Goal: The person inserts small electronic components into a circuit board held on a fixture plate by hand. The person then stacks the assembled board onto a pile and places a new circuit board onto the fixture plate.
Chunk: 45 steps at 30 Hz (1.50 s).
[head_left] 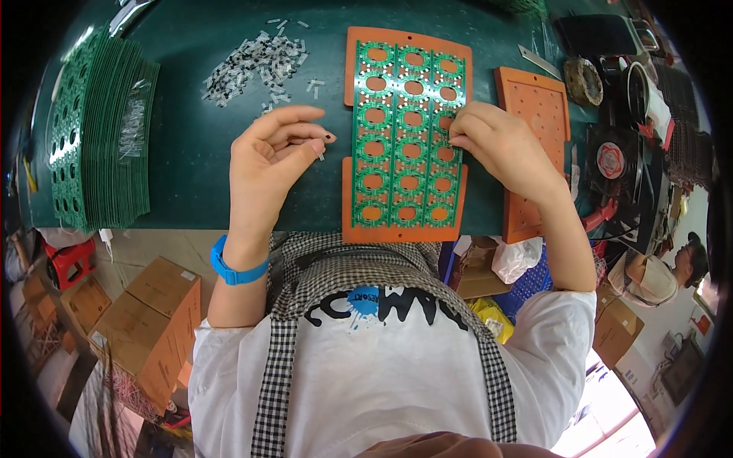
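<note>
So, the left hand (pixel 275 149) is hovering over the bench (pixel 191 179) just left of the board panel, palm turning inward, fingers curling loosely to the right. Its grip is nearly closing at thumb and fingertips, and it's holding a tiny pale piece (pixel 321 157) that's poking out below the thumb. The right hand (pixel 500 145) is reaching in from the other side, wrist bending and knuckles arching up, fingertips bunching together over the panel's right-hand column. That grip is looking pretty much pinched, but I can't tell if anything's sitting between the fingers.

The green circuit board panel (pixel 410 133) is lying between the two hands, on an orange plate (pixel 401 235) that's showing at the top and bottom. It's glossy and flat, and it's carrying three columns of oval cutouts with the orange peeking through. Another orange plate (pixel 534 95), dotted with little holes, is resting to the right, partly hiding behind the right forearm.

Up left, a loose heap of small clear-and-dark parts (pixel 263 65) is spreading over the smooth dark green surface. Further left, a thick stack of green boards (pixel 114 137) is standing on edge, thin layers pressing together.
</note>
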{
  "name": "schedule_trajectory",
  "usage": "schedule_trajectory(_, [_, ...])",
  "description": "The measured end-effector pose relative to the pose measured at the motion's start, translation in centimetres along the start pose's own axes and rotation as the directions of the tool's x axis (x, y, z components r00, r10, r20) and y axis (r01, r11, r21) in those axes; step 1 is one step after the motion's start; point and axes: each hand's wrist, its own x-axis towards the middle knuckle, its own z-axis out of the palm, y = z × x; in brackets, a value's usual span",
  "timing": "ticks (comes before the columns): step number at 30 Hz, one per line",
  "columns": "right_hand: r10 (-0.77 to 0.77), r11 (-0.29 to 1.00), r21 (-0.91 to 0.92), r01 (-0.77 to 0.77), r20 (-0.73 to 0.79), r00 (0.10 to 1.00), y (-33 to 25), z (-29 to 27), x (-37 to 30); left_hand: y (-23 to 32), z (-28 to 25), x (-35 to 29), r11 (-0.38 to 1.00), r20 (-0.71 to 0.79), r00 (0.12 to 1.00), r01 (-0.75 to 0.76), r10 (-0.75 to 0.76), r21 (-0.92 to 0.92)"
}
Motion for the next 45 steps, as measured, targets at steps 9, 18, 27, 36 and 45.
schedule_trajectory(9, [0.024,0.997,-0.076,-0.025,-0.013,1.000,-0.2,0.6,-0.2,0.2,0.8,-0.7,1.000,0.044,0.999,0.026,-0.027,0.016])
schedule_trajectory(18, [0.037,0.999,-0.015,-0.037,0.017,0.999,-0.1,0.1,-0.2,0.1,1.5,-1.0,0.999,0.087,0.995,0.041,-0.040,-0.014])
schedule_trajectory(27, [0.000,0.993,-0.120,-0.011,-0.090,0.996,-0.3,1.3,-0.6,0.0,2.2,-1.6,0.997,0.131,0.989,0.071,-0.066,-0.037])
schedule_trajectory(36, [-0.141,0.946,-0.320,0.046,-0.280,0.950,-3.4,1.8,-1.4,0.4,3.9,-2.6,0.968,0.260,0.949,0.217,-0.178,-0.129])
schedule_trajectory(45, [-0.155,0.934,0.253,0.251,-0.348,0.925,-6.2,2.7,-2.6,0.4,5.2,-3.6,0.943,0.418,0.878,0.309,-0.234,-0.121])
